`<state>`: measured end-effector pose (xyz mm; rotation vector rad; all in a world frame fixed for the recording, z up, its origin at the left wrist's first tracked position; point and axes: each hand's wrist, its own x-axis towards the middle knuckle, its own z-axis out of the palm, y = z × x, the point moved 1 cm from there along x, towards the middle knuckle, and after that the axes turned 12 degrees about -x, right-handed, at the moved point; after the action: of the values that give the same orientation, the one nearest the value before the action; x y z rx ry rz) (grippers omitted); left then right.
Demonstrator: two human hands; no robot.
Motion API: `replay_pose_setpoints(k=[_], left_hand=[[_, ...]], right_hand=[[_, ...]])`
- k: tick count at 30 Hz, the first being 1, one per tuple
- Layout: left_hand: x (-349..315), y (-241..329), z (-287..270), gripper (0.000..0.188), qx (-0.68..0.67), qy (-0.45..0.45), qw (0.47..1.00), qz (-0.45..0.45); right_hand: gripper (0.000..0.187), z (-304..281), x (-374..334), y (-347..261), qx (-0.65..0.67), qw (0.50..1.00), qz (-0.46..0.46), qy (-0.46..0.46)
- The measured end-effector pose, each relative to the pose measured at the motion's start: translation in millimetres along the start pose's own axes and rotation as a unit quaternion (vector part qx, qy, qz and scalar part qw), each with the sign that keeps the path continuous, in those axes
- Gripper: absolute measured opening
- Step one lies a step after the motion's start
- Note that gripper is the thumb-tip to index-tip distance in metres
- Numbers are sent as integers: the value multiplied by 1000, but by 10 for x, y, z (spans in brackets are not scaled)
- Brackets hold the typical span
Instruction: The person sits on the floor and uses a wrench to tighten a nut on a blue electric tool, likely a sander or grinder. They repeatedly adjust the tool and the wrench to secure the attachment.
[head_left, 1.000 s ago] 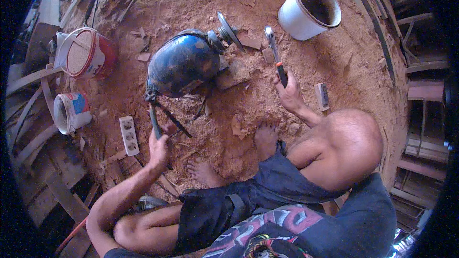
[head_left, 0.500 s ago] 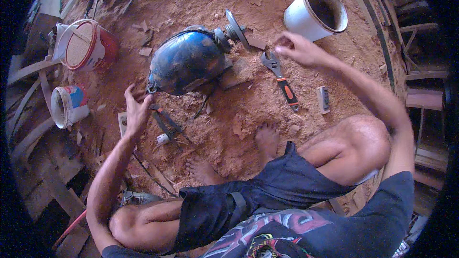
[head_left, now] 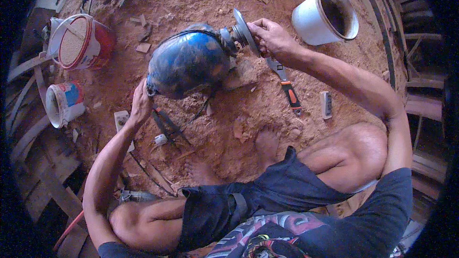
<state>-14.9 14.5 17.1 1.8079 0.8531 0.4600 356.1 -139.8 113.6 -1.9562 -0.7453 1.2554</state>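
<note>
A rounded blue electric motor, smeared with dirt, lies on its side on the sawdust in front of me. From its right end a shaft carries a round metal disc. My right hand is closed on the rim of this disc, thumb and fingers pinching it. At the motor's left end, my left hand grips the casing, its fingertips partly hidden against it. An adjustable wrench with a black and orange handle lies below my right hand. Dark pliers rest near my left wrist.
A white bucket stands at the far right. On the left are a red and white bucket and a smaller tub. A small pale block lies right of the wrench. Wood scraps line both sides.
My right hand has moved from above the wrench up and left onto the disc and closed on it. My left hand's spread fingers have closed against the motor's end.
</note>
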Motion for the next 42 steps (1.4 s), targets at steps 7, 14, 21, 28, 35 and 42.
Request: replay_pose_setpoints(k=[7,14,21,28,35,42], left_hand=[[227,88,172,33,18,-79,992,-98],[197,-43,-26,22,59,-101,986,-121],[226,195,-18,19,17,-118,970,-210],[260,215,-45,22,-20,-148,970,-189],[256,-29,-134,20,-5,-164,970,-179],[276,-14,-63,26,-58,-160,977,-130]], right_hand=[[23,-83,-43,43,-15,999,-20,24],[29,-82,55,62,-133,984,-120,23],[25,-93,58,48,-106,985,-139,-3],[21,-72,56,44,-93,983,-160,-15],[22,-46,97,80,-99,974,-204,-13],[31,-90,101,110,-136,973,-185,35]])
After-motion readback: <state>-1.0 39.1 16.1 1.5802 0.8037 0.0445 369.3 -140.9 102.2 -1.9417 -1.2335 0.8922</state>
